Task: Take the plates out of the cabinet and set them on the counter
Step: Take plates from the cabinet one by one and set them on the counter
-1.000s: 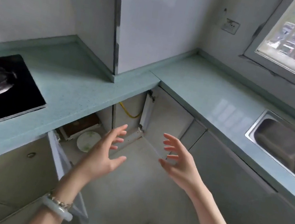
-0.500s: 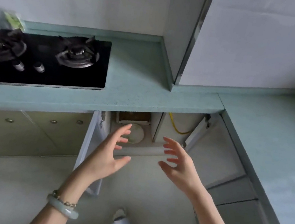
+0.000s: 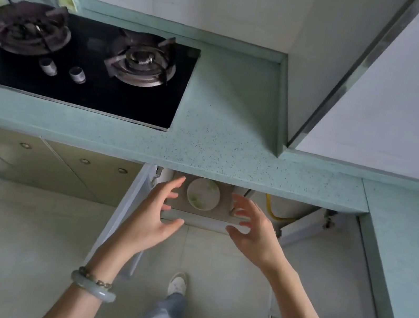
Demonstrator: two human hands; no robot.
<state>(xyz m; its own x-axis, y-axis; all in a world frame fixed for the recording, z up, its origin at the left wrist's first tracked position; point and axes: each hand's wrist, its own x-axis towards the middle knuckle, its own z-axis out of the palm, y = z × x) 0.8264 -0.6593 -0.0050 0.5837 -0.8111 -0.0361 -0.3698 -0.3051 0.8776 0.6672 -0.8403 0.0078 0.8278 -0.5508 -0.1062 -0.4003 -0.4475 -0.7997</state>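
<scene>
Teal speckled counter (image 3: pixel 234 135) runs across the top w/ a black gas hob (image 3: pixel 80 93) set into its left part. Below it the cabinet (image 3: pixel 207 215) is open, its door (image 3: pixel 128 200) swung out on the left. Both hands hover in front of the opening, apart from each other: left hand (image 3: pixel 154 216) and right hand (image 3: pixel 255 233) spread wide, fingers slightly bent, palms facing in, holding nothing. Between them, further in, a white plate (image 3: pixel 203 194) w/ green marks lies flat on the cabinet shelf (can't tell if more sit under it), untouched. Yellow hose (image 3: pixel 269 209) hangs inside, to the right. Pale bangle (image 3: pixel 94 286) on the left wrist.
</scene>
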